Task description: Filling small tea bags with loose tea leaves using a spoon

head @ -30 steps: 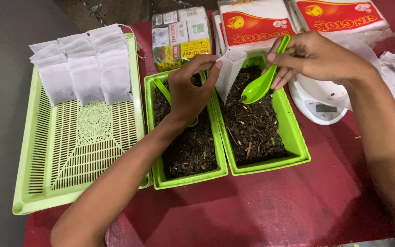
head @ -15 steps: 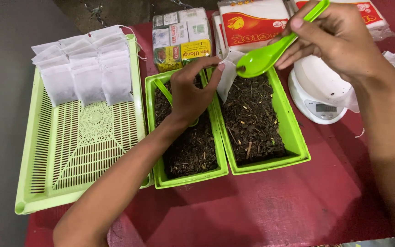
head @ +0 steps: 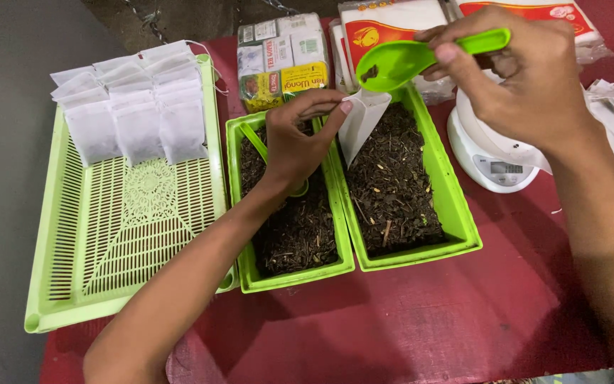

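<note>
Left hand [head: 294, 146] holds white bag [head: 361, 122]; right hand [head: 527, 71] tips green spoon [head: 410, 60].

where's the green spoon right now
In the head view, the green spoon is up top, held in the right hand, its bowl tipped over the white bag pinched by the left hand.

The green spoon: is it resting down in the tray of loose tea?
No, the right hand holds the green spoon above the white bag.

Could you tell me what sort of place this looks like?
Probably a small hand-packing table for tea: two green tubs of loose dark leaves, filled white sachets on a slotted tray, and a white scale.
</note>
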